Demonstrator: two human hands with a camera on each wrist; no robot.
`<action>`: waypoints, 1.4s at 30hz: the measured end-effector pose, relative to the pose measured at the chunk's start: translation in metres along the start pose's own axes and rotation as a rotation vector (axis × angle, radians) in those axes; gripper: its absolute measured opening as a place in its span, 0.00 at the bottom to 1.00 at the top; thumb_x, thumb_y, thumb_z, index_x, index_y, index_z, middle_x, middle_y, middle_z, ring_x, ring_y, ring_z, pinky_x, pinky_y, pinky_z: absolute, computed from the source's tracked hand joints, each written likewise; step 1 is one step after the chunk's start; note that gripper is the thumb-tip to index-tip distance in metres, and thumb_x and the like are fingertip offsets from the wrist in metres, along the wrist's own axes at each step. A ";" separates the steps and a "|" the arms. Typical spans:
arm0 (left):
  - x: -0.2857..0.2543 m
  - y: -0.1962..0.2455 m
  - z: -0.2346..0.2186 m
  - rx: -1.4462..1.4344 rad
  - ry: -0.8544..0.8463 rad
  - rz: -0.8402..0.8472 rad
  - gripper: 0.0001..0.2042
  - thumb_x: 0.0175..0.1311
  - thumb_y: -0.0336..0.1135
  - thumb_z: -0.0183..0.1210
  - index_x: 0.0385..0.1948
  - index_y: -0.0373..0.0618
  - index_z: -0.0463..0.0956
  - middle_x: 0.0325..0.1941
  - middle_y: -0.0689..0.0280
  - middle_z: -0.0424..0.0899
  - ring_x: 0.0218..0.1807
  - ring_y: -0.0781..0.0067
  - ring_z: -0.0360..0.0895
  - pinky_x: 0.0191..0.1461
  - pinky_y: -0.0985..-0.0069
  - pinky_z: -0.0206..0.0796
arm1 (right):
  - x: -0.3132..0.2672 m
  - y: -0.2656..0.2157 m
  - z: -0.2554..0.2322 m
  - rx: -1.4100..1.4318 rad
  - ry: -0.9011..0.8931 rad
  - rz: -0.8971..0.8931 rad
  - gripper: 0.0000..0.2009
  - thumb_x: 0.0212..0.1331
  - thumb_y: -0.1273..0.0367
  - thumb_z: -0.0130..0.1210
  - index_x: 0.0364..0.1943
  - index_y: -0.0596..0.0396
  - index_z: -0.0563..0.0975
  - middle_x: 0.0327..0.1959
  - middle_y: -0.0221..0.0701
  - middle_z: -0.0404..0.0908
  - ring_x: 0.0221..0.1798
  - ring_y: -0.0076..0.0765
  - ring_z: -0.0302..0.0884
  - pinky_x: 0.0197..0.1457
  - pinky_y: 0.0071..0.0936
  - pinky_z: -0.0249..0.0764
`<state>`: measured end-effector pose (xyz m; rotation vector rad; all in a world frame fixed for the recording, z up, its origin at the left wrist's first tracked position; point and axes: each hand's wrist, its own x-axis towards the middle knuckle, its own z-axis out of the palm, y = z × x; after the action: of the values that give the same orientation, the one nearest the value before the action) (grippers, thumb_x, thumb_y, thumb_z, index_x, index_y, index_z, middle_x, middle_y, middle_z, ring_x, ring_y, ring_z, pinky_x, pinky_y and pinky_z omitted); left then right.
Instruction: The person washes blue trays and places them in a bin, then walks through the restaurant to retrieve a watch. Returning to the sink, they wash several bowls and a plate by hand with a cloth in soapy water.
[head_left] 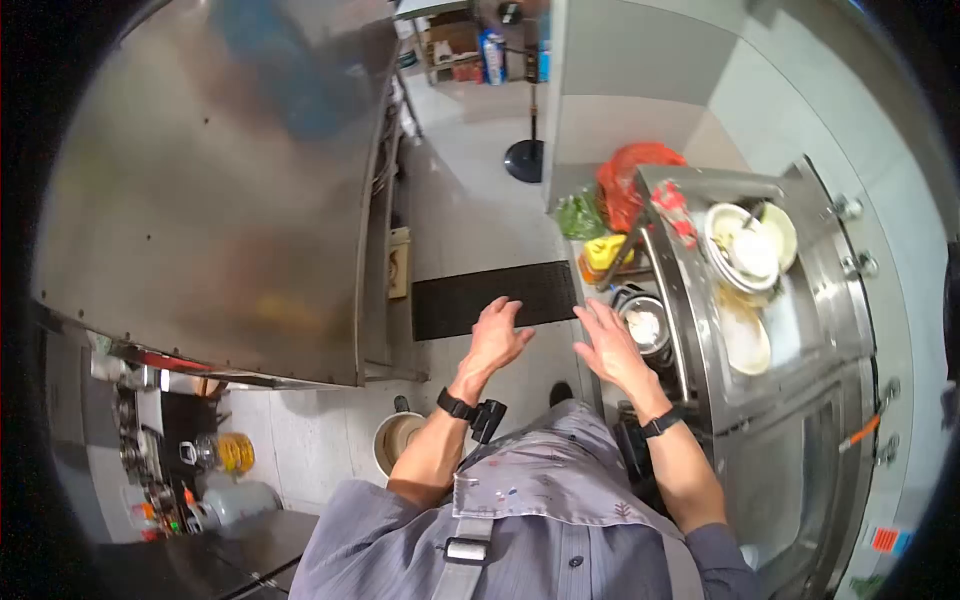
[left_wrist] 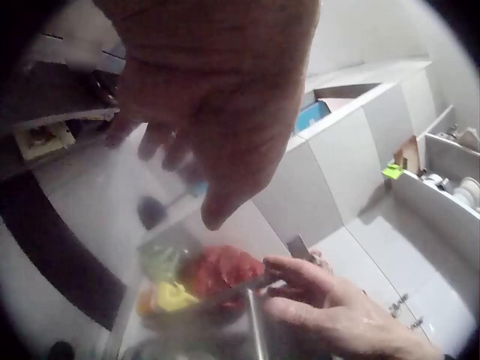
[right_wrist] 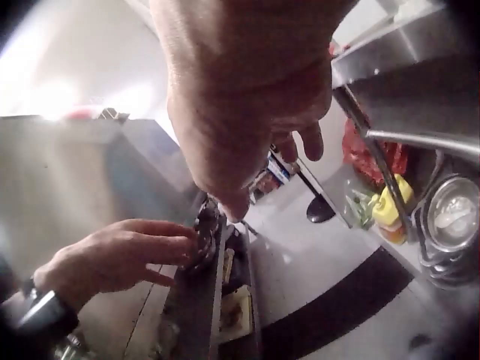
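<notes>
Both hands are held out in mid-air in front of the apron, apart from each other and holding nothing. My left hand (head_left: 495,338) has its fingers loosely bent, above the floor by a black mat (head_left: 450,305). Straight-fingered, my right hand (head_left: 614,350) hovers left of a round metal pot (head_left: 645,328) with something white inside. In the left wrist view the left palm (left_wrist: 217,90) fills the top, and the right hand (left_wrist: 330,307) shows below. The right wrist view has the left hand (right_wrist: 112,259) at lower left, its fingers extended.
To the right, a steel sink (head_left: 800,340) holds stacked white bowls (head_left: 740,245). Beside it lie a red bag (head_left: 640,175), a green bag (head_left: 580,215) and a yellow container (head_left: 603,256). A large steel cabinet (head_left: 220,200) stands left. A bucket (head_left: 393,440) sits near the left forearm.
</notes>
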<state>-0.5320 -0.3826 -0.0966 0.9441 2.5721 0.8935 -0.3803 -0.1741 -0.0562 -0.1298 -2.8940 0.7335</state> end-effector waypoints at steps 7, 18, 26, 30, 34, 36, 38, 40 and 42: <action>0.078 -0.098 -0.050 -0.011 0.148 -0.209 0.30 0.60 0.47 0.66 0.60 0.36 0.77 0.68 0.44 0.75 0.71 0.43 0.70 0.74 0.55 0.64 | 0.173 0.084 0.091 0.279 -0.241 0.107 0.32 0.65 0.60 0.61 0.69 0.63 0.68 0.72 0.52 0.67 0.74 0.58 0.65 0.77 0.43 0.64; 0.298 -0.176 -0.152 -0.028 0.201 -0.404 0.30 0.60 0.45 0.67 0.61 0.35 0.76 0.69 0.45 0.75 0.72 0.45 0.69 0.74 0.57 0.63 | 0.428 0.212 0.114 0.622 -0.393 0.623 0.32 0.67 0.55 0.62 0.68 0.60 0.71 0.65 0.44 0.78 0.66 0.47 0.76 0.64 0.43 0.75; 0.444 -0.259 -0.182 -0.031 0.164 -0.476 0.29 0.59 0.45 0.68 0.59 0.35 0.77 0.63 0.45 0.80 0.67 0.45 0.74 0.72 0.58 0.65 | 0.578 0.286 0.139 1.417 -0.317 1.036 0.35 0.73 0.44 0.51 0.68 0.63 0.67 0.63 0.49 0.75 0.61 0.55 0.77 0.62 0.55 0.78; 0.553 -0.330 -0.205 -0.001 0.074 -0.408 0.29 0.61 0.47 0.66 0.61 0.38 0.77 0.62 0.45 0.80 0.66 0.45 0.75 0.71 0.57 0.66 | 0.681 0.301 0.142 1.628 -0.183 1.043 0.36 0.76 0.42 0.43 0.68 0.64 0.65 0.67 0.53 0.71 0.67 0.58 0.72 0.70 0.58 0.71; 0.675 -0.381 -0.252 0.003 0.005 -0.425 0.29 0.61 0.48 0.66 0.62 0.39 0.77 0.61 0.45 0.81 0.65 0.43 0.76 0.70 0.57 0.67 | 0.777 0.310 0.126 1.804 0.006 1.081 0.35 0.77 0.43 0.40 0.69 0.64 0.64 0.69 0.54 0.69 0.68 0.61 0.72 0.70 0.58 0.71; 0.733 -0.392 -0.283 -0.019 0.037 -0.341 0.30 0.60 0.48 0.65 0.61 0.39 0.78 0.61 0.45 0.82 0.64 0.42 0.77 0.68 0.56 0.69 | 0.810 0.316 0.122 1.794 0.032 1.072 0.34 0.78 0.44 0.40 0.69 0.64 0.64 0.70 0.54 0.69 0.68 0.61 0.72 0.70 0.58 0.71; 0.787 -0.402 -0.310 -0.021 0.030 -0.320 0.29 0.60 0.48 0.65 0.61 0.39 0.78 0.61 0.45 0.82 0.64 0.43 0.77 0.68 0.56 0.69 | 0.839 0.333 0.124 1.806 0.053 1.073 0.32 0.79 0.46 0.40 0.69 0.63 0.63 0.71 0.53 0.68 0.68 0.62 0.71 0.70 0.57 0.71; 0.831 -0.415 -0.327 -0.020 0.020 -0.301 0.29 0.59 0.48 0.65 0.60 0.39 0.79 0.61 0.45 0.82 0.64 0.44 0.77 0.68 0.56 0.69 | 0.856 0.347 0.133 1.827 0.074 1.083 0.32 0.79 0.46 0.40 0.68 0.63 0.63 0.72 0.53 0.67 0.68 0.62 0.71 0.70 0.57 0.71; 0.881 -0.429 -0.339 -0.075 0.012 -0.300 0.29 0.59 0.49 0.65 0.58 0.38 0.80 0.61 0.46 0.82 0.64 0.44 0.77 0.68 0.57 0.69 | 0.872 0.370 0.146 1.847 0.116 1.149 0.32 0.78 0.46 0.42 0.68 0.62 0.63 0.73 0.52 0.66 0.70 0.62 0.69 0.70 0.56 0.70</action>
<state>-1.5558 -0.2192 -0.1282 0.5151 2.5767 0.9017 -1.2469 0.1875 -0.2503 -1.3369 -0.7531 2.7436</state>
